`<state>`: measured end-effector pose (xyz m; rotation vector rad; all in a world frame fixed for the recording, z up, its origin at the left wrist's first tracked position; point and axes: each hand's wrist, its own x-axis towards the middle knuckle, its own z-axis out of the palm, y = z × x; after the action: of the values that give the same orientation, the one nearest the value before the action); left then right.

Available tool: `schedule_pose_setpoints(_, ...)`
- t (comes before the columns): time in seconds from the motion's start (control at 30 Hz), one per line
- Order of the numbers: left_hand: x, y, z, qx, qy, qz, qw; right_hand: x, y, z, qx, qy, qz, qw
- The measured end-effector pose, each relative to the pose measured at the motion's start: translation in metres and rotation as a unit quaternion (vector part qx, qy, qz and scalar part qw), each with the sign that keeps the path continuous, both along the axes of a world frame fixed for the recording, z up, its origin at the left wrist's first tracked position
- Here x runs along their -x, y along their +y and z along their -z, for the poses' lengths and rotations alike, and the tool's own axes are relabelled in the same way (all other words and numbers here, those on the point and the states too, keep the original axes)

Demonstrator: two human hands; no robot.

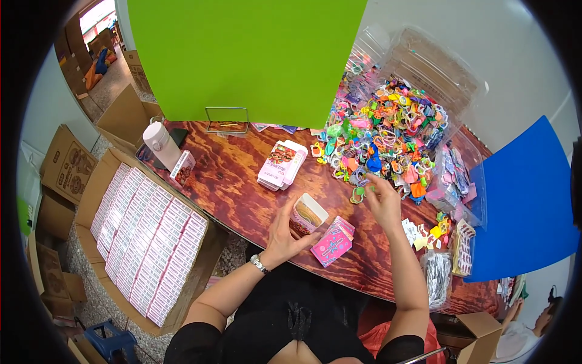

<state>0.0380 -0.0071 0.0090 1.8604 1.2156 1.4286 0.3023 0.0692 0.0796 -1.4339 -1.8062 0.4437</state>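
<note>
Head view: the left hand (pixel 281 233) grips an open-topped box (pixel 310 216) beside pink packets (pixel 333 244); the right hand (pixel 383 201), fingers curled, meets the trinket pile (pixel 397 130), its hold indiscernible.

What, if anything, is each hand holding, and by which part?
The left hand holds an open box by its left and near sides. The right hand is at the trinket pile; any hold is unclear.

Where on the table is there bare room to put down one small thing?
Bare table shows between the carton beside the bottle and the stacked cartons, and between the pink packets and the right forearm. The upper right is crowded with colourful trinkets.
</note>
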Motion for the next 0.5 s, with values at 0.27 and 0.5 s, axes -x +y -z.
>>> schedule_pose_setpoints(0.27,-0.007,-0.003,-0.004,-0.002,0.012,-0.019,1.000,0.059,-0.069,0.003,-0.236,-0.051,-0.140,0.960)
schedule_pose_setpoints(0.5,-0.003,-0.005,0.016,-0.048,0.083,0.002,0.995,0.070,-0.083,0.041,-0.182,0.014,-0.131,0.974)
